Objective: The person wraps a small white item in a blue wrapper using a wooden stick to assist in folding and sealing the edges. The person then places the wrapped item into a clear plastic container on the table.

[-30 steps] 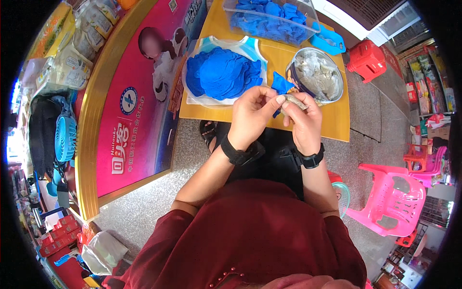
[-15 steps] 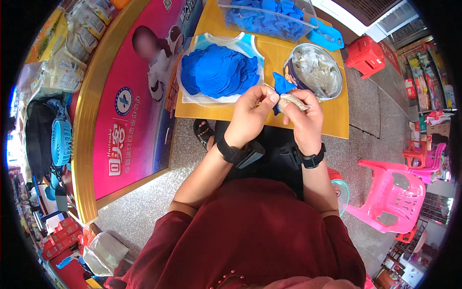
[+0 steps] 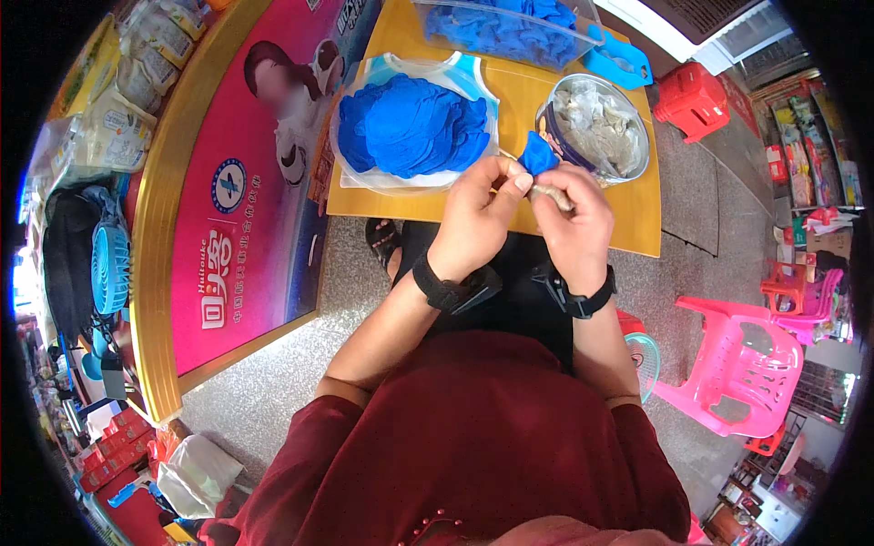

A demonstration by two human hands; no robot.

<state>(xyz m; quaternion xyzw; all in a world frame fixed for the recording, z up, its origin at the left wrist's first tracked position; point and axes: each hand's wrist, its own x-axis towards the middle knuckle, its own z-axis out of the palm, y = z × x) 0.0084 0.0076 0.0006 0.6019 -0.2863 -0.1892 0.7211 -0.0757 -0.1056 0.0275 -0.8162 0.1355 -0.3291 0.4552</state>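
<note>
Over the near edge of the yellow table [image 3: 637,223], my two hands meet at a small blue sheet [image 3: 537,155], thin like cloth or paper and gathered into a point. My left hand [image 3: 478,214] pinches its lower edge between thumb and forefinger. In my right hand [image 3: 575,214], curled fingers hold the sheet's other side along with a pale beige strand or bundle [image 3: 552,195], whose kind I cannot make out. Left of the hands, a large pile of blue sheets [image 3: 414,127] lies in a white plastic-lined container [image 3: 364,184]. Beside my right hand stands a round tin [image 3: 552,136] with crumpled plastic and greyish stuff inside.
At the table's back are a clear plastic box [image 3: 583,41] of crumpled blue pieces and a blue plastic holder [image 3: 619,65]. A red stool [image 3: 694,100] and pink chair [image 3: 742,364] stand to the right. A pink poster-fronted counter [image 3: 205,273] runs along the left.
My right hand's fingers have curled further over the beige bundle, so less of it shows. The blue sheet's tip has shifted slightly right and up. Both hands stay together.
</note>
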